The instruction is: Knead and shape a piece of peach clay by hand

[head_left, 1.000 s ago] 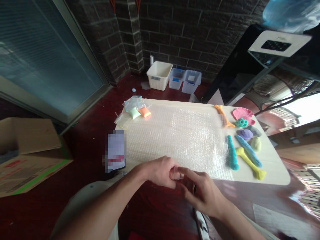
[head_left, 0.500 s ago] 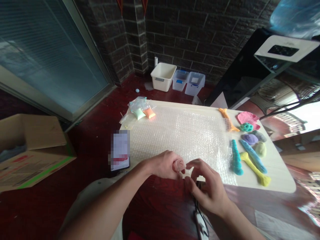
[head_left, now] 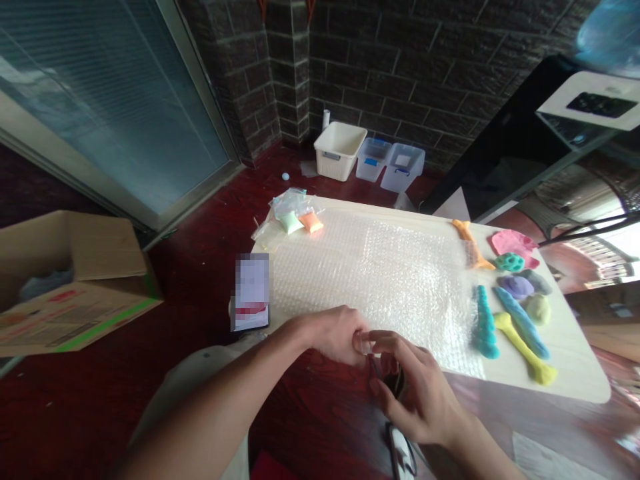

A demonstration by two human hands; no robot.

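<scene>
My left hand (head_left: 336,335) is closed at the near edge of the table, wrapped round a small clear round object (head_left: 365,343). Its exact kind is too small and blurred to tell. Close against it on the right, my right hand (head_left: 420,383) has its fingers curved and its thumb apart from them. The right fingertips reach the clear object and partly cover it; whether they press on it I cannot tell. Bubble wrap (head_left: 395,287) lies beyond both hands on the pale table (head_left: 583,360).
Right on the table are clay-like shapes, including a yellow bone shape (head_left: 525,350), teal piece (head_left: 486,323) and orange piece (head_left: 470,243). Green (head_left: 290,223) and orange packets (head_left: 312,222) lie far left. A phone (head_left: 253,293) is left; a power strip (head_left: 401,453) lies below.
The right hand's fingertips have come onto the clear object, closing the small gap between the hands. The whole view has shifted, so the table sits slightly farther right.
</scene>
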